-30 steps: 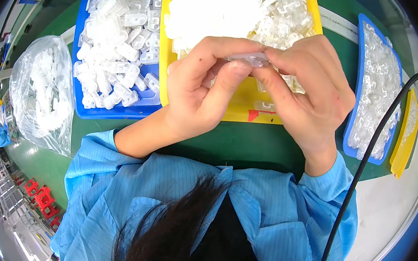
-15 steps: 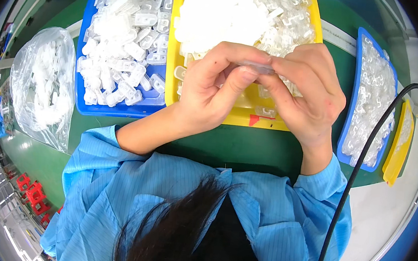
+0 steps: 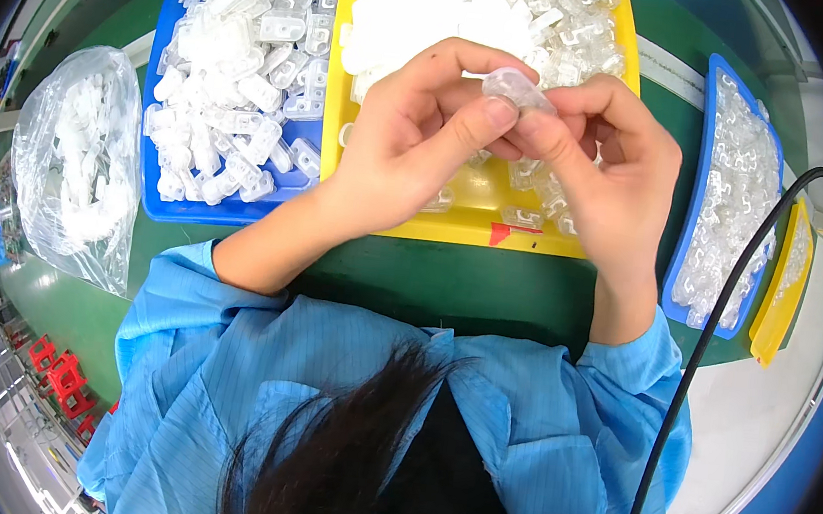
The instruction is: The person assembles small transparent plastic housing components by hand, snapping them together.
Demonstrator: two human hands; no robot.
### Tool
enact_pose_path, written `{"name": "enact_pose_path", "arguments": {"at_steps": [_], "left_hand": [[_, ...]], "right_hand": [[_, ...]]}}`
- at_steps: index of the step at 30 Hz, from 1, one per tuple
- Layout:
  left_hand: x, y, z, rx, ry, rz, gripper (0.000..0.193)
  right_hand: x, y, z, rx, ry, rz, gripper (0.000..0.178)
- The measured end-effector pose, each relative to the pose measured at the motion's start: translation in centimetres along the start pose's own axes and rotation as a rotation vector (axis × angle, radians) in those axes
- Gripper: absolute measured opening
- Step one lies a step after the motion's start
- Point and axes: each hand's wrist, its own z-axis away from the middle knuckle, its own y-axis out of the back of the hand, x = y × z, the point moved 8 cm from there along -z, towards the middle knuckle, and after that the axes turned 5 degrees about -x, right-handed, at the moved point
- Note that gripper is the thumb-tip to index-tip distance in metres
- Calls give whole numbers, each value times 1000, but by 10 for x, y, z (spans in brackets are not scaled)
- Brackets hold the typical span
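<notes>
Above the yellow tray (image 3: 454,229), a small translucent plastic part (image 3: 517,89) with a rounded end is pinched between both hands. My left hand (image 3: 424,129) grips its left end between thumb and fingers. On the other end, the thumb and curled fingers of my right hand (image 3: 611,157) are closed. The fingertips cover part of the piece. White and clear plastic parts (image 3: 576,35) fill much of the tray below, and the brightest heap is washed out. To the left, a blue tray (image 3: 227,216) holds many translucent rounded pieces (image 3: 236,121).
A clear plastic bag (image 3: 78,165) of white parts lies at the far left. On the right stand a narrow blue tray (image 3: 673,272) of small clear clips and a yellow tray (image 3: 765,341). A black cable (image 3: 682,382) arcs up the right side. The table (image 3: 448,285) is green.
Both hands have risen slightly away from my body. The plastic part has turned from nearly edge-on to show its broad face. It stays held in both hands.
</notes>
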Motion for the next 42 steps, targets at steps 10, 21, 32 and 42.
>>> {"name": "enact_pose_path", "arguments": {"at_steps": [10, 21, 32, 42], "left_hand": [[-19, 4, -5, -66, 232, -292, 27], [-37, 11, 0, -57, 548, -53, 28], [-35, 10, -1, -116, 427, -73, 28], [62, 31, -4, 200, 185, -1121, 31]], "right_hand": [[30, -8, -5, -295, -149, 78, 30], [61, -39, 13, -488, -557, -481, 42], [41, -25, -1, -384, -190, -111, 41], [28, -13, 5, -351, -125, 277, 32]]}}
